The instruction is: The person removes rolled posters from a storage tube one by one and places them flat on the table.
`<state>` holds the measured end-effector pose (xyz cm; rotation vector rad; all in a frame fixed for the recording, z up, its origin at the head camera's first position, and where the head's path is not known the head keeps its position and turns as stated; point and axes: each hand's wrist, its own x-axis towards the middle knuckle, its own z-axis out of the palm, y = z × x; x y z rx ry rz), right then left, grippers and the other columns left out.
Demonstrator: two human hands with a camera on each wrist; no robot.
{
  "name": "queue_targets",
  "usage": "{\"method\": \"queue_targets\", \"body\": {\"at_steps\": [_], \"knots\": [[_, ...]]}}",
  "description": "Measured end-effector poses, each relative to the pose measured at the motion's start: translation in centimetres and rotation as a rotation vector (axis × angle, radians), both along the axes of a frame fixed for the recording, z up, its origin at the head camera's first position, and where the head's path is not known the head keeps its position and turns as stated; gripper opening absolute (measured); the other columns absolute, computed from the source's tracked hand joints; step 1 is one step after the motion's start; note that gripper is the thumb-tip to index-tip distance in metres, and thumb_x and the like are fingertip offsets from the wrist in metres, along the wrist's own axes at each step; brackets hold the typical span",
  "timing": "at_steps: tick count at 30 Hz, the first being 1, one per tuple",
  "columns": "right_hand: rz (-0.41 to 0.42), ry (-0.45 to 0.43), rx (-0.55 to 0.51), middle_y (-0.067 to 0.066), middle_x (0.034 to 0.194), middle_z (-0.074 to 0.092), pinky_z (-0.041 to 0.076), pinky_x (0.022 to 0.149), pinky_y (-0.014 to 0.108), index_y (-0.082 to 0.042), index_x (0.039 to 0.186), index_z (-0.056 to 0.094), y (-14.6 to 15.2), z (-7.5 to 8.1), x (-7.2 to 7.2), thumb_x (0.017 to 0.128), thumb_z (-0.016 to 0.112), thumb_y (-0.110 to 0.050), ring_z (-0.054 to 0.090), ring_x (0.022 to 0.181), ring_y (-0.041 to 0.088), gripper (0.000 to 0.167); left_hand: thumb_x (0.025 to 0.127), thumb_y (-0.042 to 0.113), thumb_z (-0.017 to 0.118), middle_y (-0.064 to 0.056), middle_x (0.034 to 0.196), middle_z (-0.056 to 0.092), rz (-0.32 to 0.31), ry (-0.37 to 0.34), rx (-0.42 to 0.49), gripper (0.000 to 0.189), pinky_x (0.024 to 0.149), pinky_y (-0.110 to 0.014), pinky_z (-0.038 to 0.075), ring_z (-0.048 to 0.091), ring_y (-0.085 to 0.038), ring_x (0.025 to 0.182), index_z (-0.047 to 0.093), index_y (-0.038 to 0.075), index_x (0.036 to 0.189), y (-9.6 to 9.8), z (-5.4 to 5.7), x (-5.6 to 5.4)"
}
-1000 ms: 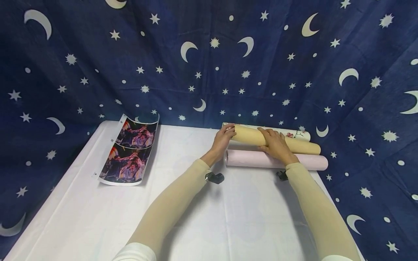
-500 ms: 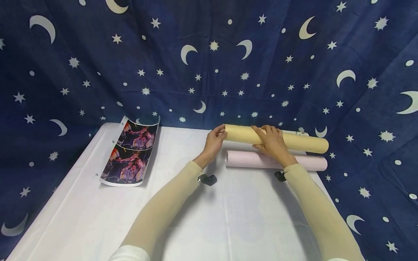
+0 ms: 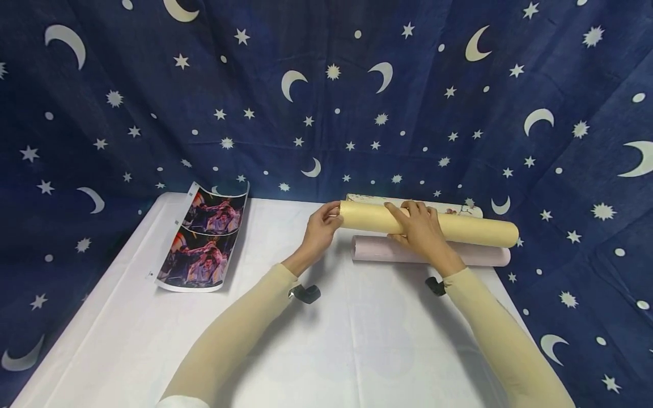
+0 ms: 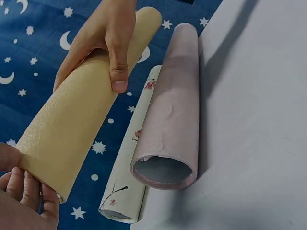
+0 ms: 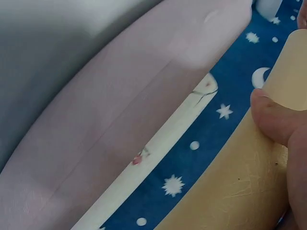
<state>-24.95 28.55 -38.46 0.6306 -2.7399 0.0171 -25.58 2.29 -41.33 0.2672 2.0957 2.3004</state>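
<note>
Both hands hold a yellow wallpaper roll (image 3: pixel 476 230) raised above the table. My left hand (image 3: pixel 317 233) pinches its left end; in the left wrist view the thumb is on the outside and the fingers (image 4: pixel 32 189) are at the rim. Draped over the roll's middle, my right hand (image 3: pixel 422 231) grips it from above, thumb (image 5: pixel 276 117) on the near side. A pink roll (image 3: pixel 378 249), its hollow end (image 4: pixel 164 171) facing left, lies just in front on the table. Behind the yellow one lies a white floral roll (image 3: pixel 461 210), partly hidden.
At the back left of the white-covered table (image 3: pixel 326 351) lies a curled sheet with two printed pictures (image 3: pixel 209 241). A dark blue cloth (image 3: pixel 326 102) with moons and stars hangs behind the table and along its sides.
The yellow roll has come up from beside the floral roll, shifting left and then toward me with both hands. The pink roll and the printed sheet stay where they were.
</note>
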Motion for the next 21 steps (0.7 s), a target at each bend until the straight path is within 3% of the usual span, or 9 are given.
{"method": "queue_targets", "body": {"at_steps": [9, 17, 21], "knots": [[0.038, 0.031, 0.017, 0.018, 0.127, 0.053, 0.038, 0.085, 0.056, -0.03, 0.147, 0.04, -1.6, -0.7, 2.3, 0.076, 0.084, -0.035, 0.049, 0.115, 0.044, 0.084, 0.095, 0.0, 0.058, -0.015, 0.119, 0.063, -0.01, -0.013, -0.015, 0.043, 0.083, -0.015, 0.051, 0.061, -0.008, 0.095, 0.051, 0.003, 0.138, -2.1, -0.7, 2.4], [0.074, 0.045, 0.015, 0.018, 0.123, 0.055, 0.04, 0.086, 0.056, -0.029, 0.145, 0.044, -3.0, -2.0, 4.1, 0.076, 0.083, -0.042, 0.051, 0.112, 0.042, 0.08, 0.096, 0.004, 0.059, -0.015, 0.115, 0.065, -0.032, 0.016, -0.1, 0.043, 0.078, -0.013, 0.049, 0.061, -0.007, 0.094, 0.051, 0.005, 0.137, -4.3, -2.2, 4.5], [0.077, 0.035, 0.016, 0.016, 0.121, 0.055, 0.041, 0.084, 0.054, -0.03, 0.145, 0.044, -3.7, -2.7, 4.9, 0.075, 0.083, -0.042, 0.052, 0.11, 0.041, 0.081, 0.095, 0.004, 0.06, -0.014, 0.112, 0.066, -0.043, -0.005, -0.124, 0.042, 0.078, -0.014, 0.049, 0.062, -0.008, 0.092, 0.052, 0.007, 0.136, -5.2, -2.9, 5.3]]}}
